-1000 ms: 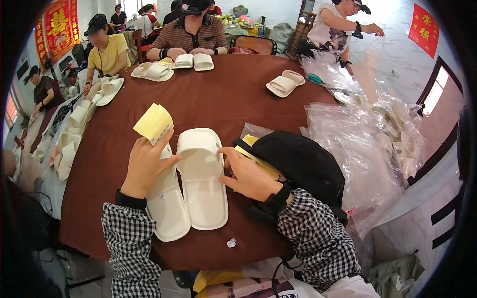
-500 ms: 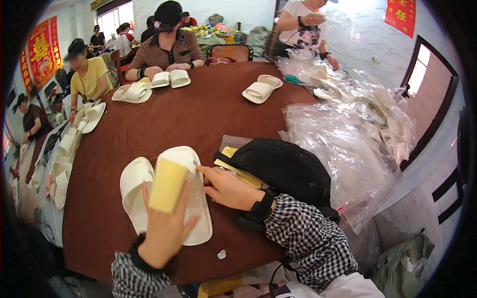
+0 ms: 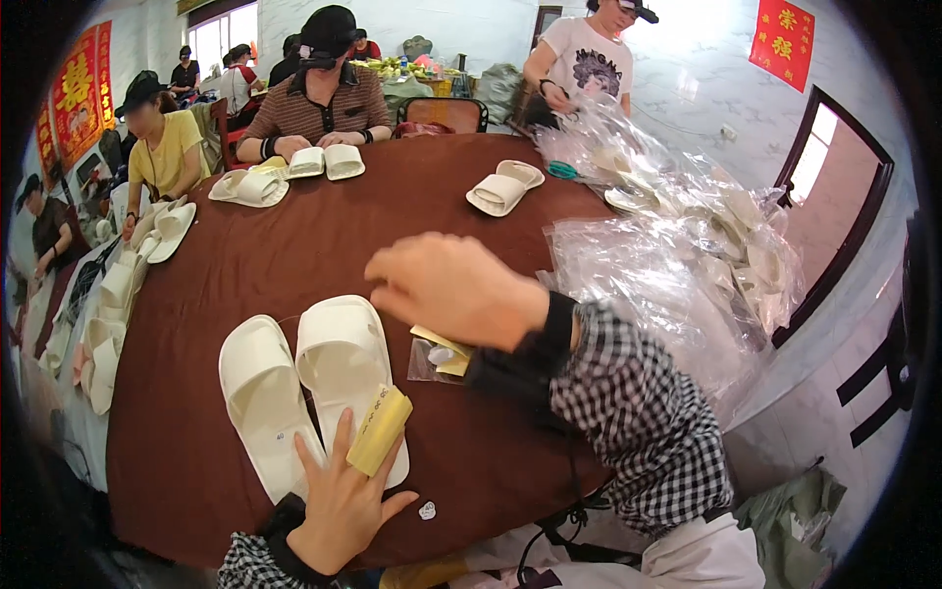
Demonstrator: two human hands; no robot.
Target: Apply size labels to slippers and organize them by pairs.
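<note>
From the head view, I see my left hand (image 3: 343, 506) low on the brown desk (image 3: 294, 245), fingers spread, pinching a folded yellow card (image 3: 379, 430) upright over the heel of the right-side white slipper (image 3: 345, 368); its twin slipper (image 3: 263, 398) lies just beside it. My right hand (image 3: 453, 290) hovers above the toes, loosely curled, holding nothing I can make out. Under its wrist lies a small clear bag of yellow cards (image 3: 439, 355). A heap of clear plastic bags (image 3: 667, 265) crowds the right edge; other people work across the desk.
</note>
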